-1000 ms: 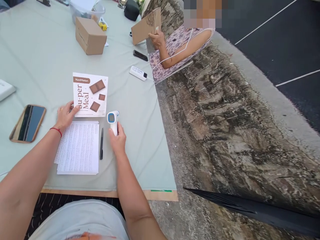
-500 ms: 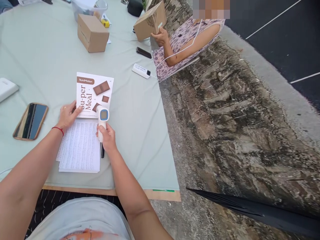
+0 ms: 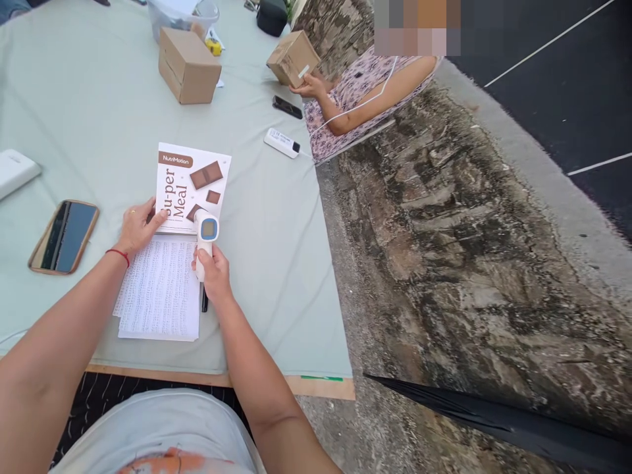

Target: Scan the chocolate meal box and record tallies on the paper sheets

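My left hand (image 3: 139,226) grips the lower left edge of a white "Su-per Meal" box (image 3: 180,178) with brown chocolate pieces printed on it, thumb on its front. In my right hand (image 3: 216,268) is a white infrared thermometer (image 3: 209,228), its small grey screen in a blue frame facing up at me. The thermometer's head overlaps the box's lower right corner; I cannot tell whether they touch. Below the box lies a stack of printed sheets (image 3: 160,296), partly under my left wrist. A black pen (image 3: 204,301) lies at the sheets' right edge, partly covered by my right hand.
A smartphone (image 3: 64,237) and a white device (image 3: 17,172) lie to the left. Farther back stand a cardboard box (image 3: 190,69) and a plastic tub (image 3: 160,20). At the right, a co-worker's hand (image 3: 311,85) holds another cardboard box (image 3: 292,58) above a dark phone (image 3: 287,106).
The co-worker's cardboard box has turned and come lower. My hands keep their hold on the white box and the thermometer. The view has shifted slightly.
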A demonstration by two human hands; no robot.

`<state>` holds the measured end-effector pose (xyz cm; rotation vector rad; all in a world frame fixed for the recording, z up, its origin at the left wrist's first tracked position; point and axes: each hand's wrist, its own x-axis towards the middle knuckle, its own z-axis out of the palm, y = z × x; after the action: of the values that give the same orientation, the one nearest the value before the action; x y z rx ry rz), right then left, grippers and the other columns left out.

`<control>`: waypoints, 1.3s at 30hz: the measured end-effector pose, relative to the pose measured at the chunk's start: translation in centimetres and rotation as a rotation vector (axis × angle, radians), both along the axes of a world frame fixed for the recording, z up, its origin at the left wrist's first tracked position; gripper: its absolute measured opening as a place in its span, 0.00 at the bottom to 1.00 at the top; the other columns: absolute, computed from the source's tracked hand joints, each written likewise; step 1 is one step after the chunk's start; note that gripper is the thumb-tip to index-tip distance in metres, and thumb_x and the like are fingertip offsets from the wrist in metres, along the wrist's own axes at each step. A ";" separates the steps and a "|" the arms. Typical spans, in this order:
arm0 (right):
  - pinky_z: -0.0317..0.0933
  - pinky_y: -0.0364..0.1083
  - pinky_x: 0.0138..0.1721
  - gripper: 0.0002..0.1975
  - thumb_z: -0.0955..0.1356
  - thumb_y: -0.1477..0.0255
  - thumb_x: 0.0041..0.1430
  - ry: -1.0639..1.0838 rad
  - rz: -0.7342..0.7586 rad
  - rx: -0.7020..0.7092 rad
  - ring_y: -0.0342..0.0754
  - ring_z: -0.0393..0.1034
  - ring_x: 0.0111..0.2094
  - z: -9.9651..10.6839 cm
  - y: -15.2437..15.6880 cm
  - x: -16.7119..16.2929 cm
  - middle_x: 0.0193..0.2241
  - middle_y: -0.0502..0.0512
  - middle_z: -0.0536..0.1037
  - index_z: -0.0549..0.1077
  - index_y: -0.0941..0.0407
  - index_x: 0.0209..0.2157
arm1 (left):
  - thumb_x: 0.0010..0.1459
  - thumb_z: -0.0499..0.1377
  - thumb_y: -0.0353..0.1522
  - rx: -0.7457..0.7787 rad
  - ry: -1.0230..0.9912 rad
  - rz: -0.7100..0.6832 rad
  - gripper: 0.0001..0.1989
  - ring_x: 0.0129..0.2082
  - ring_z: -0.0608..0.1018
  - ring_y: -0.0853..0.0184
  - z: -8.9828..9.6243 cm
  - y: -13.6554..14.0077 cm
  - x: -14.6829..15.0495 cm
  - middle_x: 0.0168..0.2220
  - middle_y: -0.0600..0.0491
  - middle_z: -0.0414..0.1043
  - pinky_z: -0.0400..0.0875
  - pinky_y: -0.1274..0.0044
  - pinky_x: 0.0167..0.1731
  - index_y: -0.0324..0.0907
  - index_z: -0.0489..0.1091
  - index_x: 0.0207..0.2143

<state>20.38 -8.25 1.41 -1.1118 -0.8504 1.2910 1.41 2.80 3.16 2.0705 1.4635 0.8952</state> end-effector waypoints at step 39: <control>0.59 0.44 0.33 0.23 0.74 0.54 0.49 -0.033 -0.242 0.092 0.44 0.61 0.30 1.7 -1.8 3.4 0.30 0.51 0.69 0.72 0.57 0.38 | 0.62 0.51 0.61 -0.025 -0.043 0.078 0.33 0.52 0.71 0.44 -0.8 0.1 -1.6 0.46 0.39 0.74 0.63 0.51 0.55 0.40 0.72 0.46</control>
<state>23.74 -10.06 3.12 -1.1279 -0.7658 1.0259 -0.15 2.88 2.31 1.9763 1.5344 0.9406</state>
